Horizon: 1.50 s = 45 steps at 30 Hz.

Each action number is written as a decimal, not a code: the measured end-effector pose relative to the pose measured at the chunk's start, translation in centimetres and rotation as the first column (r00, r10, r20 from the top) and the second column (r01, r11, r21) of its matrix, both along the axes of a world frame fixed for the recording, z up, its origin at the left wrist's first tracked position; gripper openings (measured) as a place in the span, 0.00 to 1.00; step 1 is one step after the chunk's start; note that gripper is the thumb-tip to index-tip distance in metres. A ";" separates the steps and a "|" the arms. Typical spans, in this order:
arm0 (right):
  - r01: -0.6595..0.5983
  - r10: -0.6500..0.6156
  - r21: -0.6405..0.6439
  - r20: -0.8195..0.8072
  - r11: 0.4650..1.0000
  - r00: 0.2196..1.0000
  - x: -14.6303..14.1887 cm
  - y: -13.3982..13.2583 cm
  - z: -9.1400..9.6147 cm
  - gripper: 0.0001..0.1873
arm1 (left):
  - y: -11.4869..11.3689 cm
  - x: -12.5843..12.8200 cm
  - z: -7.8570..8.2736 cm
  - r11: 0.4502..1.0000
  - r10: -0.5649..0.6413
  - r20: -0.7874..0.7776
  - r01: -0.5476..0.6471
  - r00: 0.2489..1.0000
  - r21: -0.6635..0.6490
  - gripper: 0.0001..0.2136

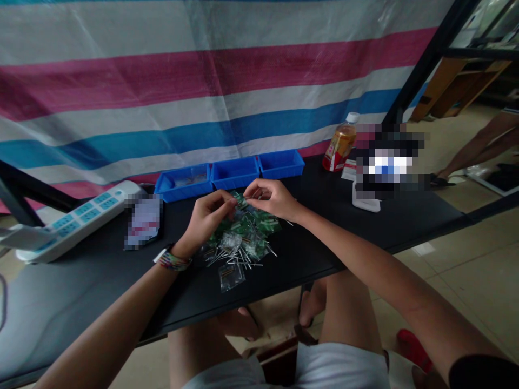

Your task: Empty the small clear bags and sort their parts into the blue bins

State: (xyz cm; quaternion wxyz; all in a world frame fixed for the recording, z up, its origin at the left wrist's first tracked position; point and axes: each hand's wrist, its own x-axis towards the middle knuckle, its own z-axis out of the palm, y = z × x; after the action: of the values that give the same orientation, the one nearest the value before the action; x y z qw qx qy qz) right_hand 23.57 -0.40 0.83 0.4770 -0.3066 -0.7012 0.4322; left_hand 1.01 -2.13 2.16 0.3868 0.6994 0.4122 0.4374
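My left hand [210,217] and my right hand [275,201] face each other over a heap on the black table. Thumb and fingers of each are pinched on a small clear, green-tinted plastic bag [240,201] between them. What is inside that bag is too small to make out. Beneath my hands lies a pile of similar green-tinted bags [255,227], mixed with thin silvery pins [243,257]. Closest to the table's front edge, a clear bag [231,277] shows small brass-coloured pieces inside.
Three blue bins stand behind the pile: the left bin [182,185] holds some small bags, beside a middle bin [235,172] and a right bin [281,164]. A white power strip [81,219] lies left. A drink bottle [341,143] and a white case [365,201] are right.
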 end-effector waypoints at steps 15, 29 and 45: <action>-0.033 -0.074 -0.351 -0.286 0.936 0.955 0.0 1.4 -0.3 0.14 | 0.0 0.0 -0.2 1.000 -0.022 -0.004 0.022 1.000 0.001 0.13; 0.232 -0.329 0.285 0.364 0.930 0.872 1.0 2.0 -1.5 0.09 | 0.5 -0.7 -1.1 0.936 0.179 -0.379 -0.038 0.908 0.350 0.13; 0.098 -0.233 0.350 0.369 0.932 0.900 0.6 3.0 -2.3 0.10 | 1.0 -0.7 -1.5 0.939 0.073 -0.529 0.121 0.846 0.323 0.14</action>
State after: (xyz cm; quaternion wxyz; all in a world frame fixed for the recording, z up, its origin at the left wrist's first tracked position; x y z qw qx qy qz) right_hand 24.15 2.60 -1.44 0.4007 -0.3662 -0.8167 0.1959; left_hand 0.31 -1.17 0.70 0.1346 0.8549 0.4114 0.2861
